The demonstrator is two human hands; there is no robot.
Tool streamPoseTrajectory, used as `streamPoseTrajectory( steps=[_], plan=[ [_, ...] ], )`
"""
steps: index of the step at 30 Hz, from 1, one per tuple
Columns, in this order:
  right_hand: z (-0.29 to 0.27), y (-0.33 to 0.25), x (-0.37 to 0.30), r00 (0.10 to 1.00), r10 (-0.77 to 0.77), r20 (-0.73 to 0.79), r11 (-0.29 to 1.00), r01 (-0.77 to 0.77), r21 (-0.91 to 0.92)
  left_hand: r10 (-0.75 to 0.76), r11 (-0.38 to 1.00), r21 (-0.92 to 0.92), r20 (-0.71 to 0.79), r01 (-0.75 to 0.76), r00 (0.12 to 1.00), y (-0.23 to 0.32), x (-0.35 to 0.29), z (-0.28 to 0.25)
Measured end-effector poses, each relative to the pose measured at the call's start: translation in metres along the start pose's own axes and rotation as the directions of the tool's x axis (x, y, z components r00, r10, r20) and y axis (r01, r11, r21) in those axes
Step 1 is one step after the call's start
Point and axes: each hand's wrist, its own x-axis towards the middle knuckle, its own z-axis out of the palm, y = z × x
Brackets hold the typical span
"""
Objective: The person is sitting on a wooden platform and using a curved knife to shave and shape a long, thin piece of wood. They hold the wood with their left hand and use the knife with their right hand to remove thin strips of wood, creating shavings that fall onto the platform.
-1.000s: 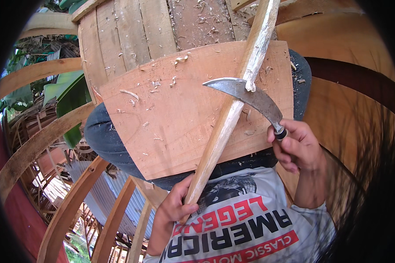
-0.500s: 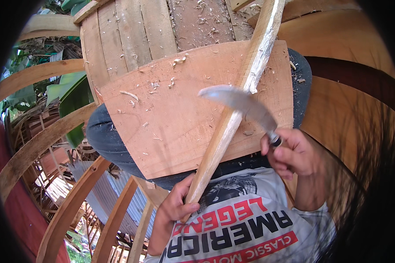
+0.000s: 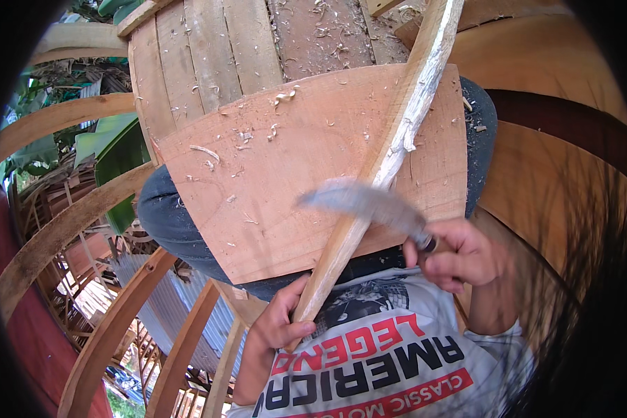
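My left hand [image 3: 279, 317] is wrapped round the near end of a long wooden strip [image 3: 339, 258]. The strip slants away to the upper right, its right side pale and rough where it has been cut. In my right hand [image 3: 462, 256] is the handle of a curved knife [image 3: 369, 205], its blade blurred by motion. The blade crosses over the strip and points left; whether it touches the wood I cannot tell. Beneath the strip, a flat board [image 3: 272, 202] rests across my lap, with curled shavings scattered on it.
Beyond the board lies a plank floor [image 3: 209, 52] strewn with shavings. Curved wooden ribs [image 3: 83, 202] with open gaps stand at the left, above corrugated sheeting [image 3: 181, 306]. A curved plank wall [image 3: 543, 195] rises at the right.
The knife and my right hand have moved nearer to me along the strip. The strip's far end has shifted slightly right, while my left hand keeps its place.
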Motion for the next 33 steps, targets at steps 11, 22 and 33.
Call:
streamPoseTrajectory(
  steps=[11,22,33],
  plan=[
    [-0.011,-0.001,-0.002,0.964,-0.199,-0.178,0.977,0.210,0.044,-0.010,1.000,0.024,0.019,0.010,1.000,-0.001,0.000,0.000],
    [-0.003,0.003,0.001,1.000,-0.001,0.025,0.991,0.004,-0.133,0.021,1.000,0.009,0.075,-0.021,0.997,-0.006,0.005,-0.005],
    [-0.010,-0.002,0.000,0.907,-0.304,-0.293,0.927,0.352,0.130,0.056,0.998,0.028,0.084,-0.058,0.995,-0.003,0.006,-0.006]
  ],
)
